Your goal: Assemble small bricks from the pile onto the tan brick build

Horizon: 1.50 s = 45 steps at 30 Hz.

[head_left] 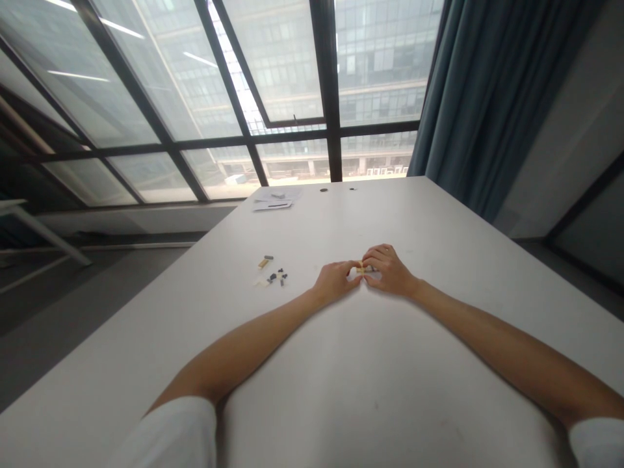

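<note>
Both my hands meet over the white table [312,364] around a small assembly of tan and grey toy building bricks [361,268]. My left hand [335,279] pinches its left side between thumb and fingers. From the right, my right hand [387,270] closes on it with bent fingers, which hide much of the assembly. Left of my hands lies a loose group of small dark grey and pale bricks [273,277]. Just behind that group are a tan brick [264,264] and a grey brick [268,257].
At the far left corner of the table lie some papers [273,205] with a dark strip on them. A round dark disc [324,190] and a small dark item [353,189] sit by the far edge. Beyond are large windows and a blue curtain [478,97].
</note>
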Motion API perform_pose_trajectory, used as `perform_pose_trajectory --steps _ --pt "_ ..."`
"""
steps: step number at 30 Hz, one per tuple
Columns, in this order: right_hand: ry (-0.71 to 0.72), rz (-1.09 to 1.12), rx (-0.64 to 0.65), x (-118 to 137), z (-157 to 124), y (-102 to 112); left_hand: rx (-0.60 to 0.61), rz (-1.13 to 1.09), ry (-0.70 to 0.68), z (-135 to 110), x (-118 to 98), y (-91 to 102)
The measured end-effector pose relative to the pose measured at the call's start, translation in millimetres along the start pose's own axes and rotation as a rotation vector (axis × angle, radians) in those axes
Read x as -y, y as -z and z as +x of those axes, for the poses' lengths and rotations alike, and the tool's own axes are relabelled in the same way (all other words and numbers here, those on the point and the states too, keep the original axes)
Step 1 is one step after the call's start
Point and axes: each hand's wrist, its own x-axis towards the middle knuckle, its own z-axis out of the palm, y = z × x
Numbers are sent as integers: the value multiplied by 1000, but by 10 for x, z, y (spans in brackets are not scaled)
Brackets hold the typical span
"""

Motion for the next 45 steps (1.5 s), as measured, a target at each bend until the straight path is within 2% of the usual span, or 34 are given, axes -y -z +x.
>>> perform_pose_trajectory --steps 14,45 --pt "42 14 -28 -55 -26 -40 -98 -2 -85 -11 69 -73" --pt "55 16 -29 -15 -1 10 -109 -53 -111 -9 91 -79"
